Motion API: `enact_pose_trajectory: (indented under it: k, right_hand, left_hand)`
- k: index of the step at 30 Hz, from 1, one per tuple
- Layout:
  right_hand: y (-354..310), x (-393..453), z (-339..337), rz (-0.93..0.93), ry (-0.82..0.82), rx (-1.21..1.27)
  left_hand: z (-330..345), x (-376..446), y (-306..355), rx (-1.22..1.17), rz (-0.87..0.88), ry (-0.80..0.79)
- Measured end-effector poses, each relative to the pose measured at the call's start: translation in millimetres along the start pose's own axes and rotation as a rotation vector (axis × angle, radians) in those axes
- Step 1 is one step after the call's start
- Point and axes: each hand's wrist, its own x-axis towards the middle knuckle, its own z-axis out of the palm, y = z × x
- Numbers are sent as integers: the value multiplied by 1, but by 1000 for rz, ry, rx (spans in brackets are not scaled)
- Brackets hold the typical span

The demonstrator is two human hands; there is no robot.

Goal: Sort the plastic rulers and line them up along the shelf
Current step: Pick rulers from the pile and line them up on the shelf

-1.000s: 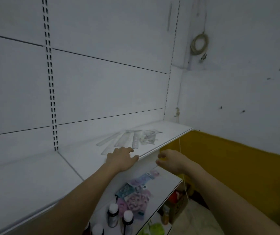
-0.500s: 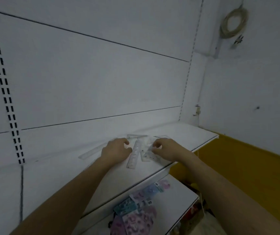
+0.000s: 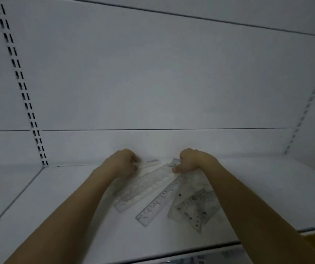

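Several clear plastic rulers lie in a loose heap on the white shelf (image 3: 57, 206). A wide stencil ruler (image 3: 143, 187) and a narrow ruler (image 3: 158, 201) slant up to the right. Packaged ruler sets (image 3: 194, 208) lie partly under my right forearm. Another ruler (image 3: 149, 162) lies along the back wall. My left hand (image 3: 121, 161) rests at the heap's far left end, fingers curled on the back ruler's end. My right hand (image 3: 191, 161) pinches the upper ends of the slanted rulers with thumb and fingers.
The shelf's back panel (image 3: 162, 82) rises right behind the hands. Slotted uprights (image 3: 22, 88) stand at the left and at the right (image 3: 309, 103). The shelf's front edge (image 3: 191, 253) runs below my forearms. Bare shelf surface extends to both sides.
The view has closed in on the shelf. Both hands have reached further back, from the shelf's front edge onto the heap, to the far ends of the rulers near the wall.
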Motion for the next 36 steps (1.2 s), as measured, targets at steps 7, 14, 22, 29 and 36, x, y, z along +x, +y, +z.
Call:
enact_pose_trajectory:
  k: [7, 14, 22, 29, 36]
  right_hand:
    - [12, 26, 1, -117, 42, 152]
    - [16, 23, 3, -176, -42, 230]
    - [19, 24, 4, -168, 12, 474]
    - [22, 24, 9, -171, 73, 730]
    - [20, 27, 12, -235, 67, 811]
  left_hand:
    - [4, -3, -15, 70, -27, 37]
    - [4, -2, -17, -91, -101, 11]
    - [-3, -6, -27, -379, -78, -10]
    - [-9, -6, -34, -403, -42, 3]
    - [-9, -8, -34, -238, 72, -34]
